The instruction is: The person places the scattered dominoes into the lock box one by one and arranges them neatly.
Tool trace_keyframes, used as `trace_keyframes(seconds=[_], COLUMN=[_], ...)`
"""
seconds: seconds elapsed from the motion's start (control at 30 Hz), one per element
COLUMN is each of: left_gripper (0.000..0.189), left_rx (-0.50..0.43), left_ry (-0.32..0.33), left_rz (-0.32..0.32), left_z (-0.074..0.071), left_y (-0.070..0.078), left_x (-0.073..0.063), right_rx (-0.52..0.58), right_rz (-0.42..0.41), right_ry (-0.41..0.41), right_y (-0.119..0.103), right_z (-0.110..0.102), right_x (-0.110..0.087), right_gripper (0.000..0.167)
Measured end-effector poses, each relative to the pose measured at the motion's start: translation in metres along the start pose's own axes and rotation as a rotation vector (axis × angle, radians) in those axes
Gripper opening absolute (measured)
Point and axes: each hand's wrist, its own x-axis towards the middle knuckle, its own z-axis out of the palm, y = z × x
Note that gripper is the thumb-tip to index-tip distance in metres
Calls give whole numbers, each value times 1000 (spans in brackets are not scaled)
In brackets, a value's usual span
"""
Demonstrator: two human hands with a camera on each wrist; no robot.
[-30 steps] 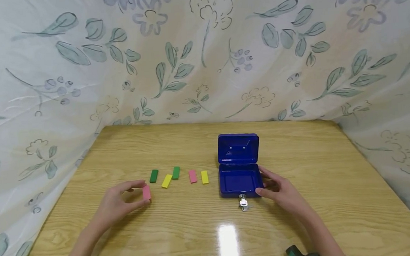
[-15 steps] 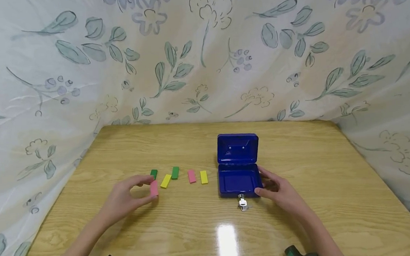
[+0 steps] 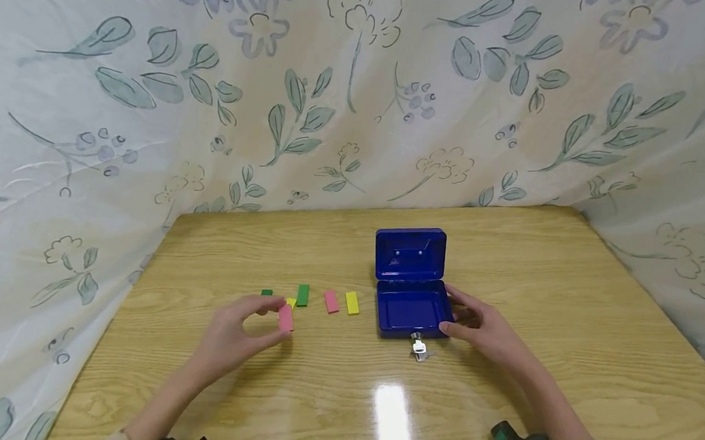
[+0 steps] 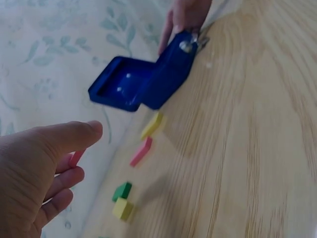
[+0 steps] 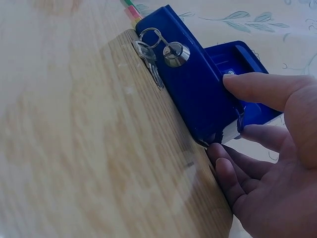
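Between thumb and fingers, my left hand (image 3: 235, 341) pinches a pink block (image 3: 286, 318) upright, left of the box; in the left wrist view the hand hides most of it. The blue metal cash box (image 3: 396, 333) stands on the table, its lid (image 3: 411, 255) raised and nothing inside. My right hand (image 3: 488, 333) holds the box at its right side, thumb on the front corner and fingers along the side wall. In the right wrist view a round lock (image 5: 176, 55) sits on the box front, with keys (image 5: 147, 53) hanging from it on a ring.
Several blocks lie left of the box on the wooden table (image 3: 315, 393): dark green (image 3: 267, 293), yellow (image 3: 293, 303), green (image 3: 303, 296), pink (image 3: 331, 302) and yellow (image 3: 352, 303). A flowered cloth (image 3: 346, 132) hangs behind the table and along its sides.
My left hand has moved right with the pink block, now overlapping the dark green block and the left yellow one. My right hand and the box have stayed put.
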Motion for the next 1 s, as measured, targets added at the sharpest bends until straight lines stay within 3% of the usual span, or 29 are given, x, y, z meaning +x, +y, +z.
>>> trace_keyframes(seconds=[0.4, 1.0], left_gripper=[44, 49], left_rx=[-8, -83], left_ry=[-8, -46], left_rz=[97, 60], left_z=[18, 53], left_y=[10, 34], left_x=[14, 49], right_rx=[4, -12], right_rz=[-6, -8], right_ry=[2, 3], right_y=[1, 1], right_z=[1, 0], right_x=[-1, -1], right_gripper=[73, 73])
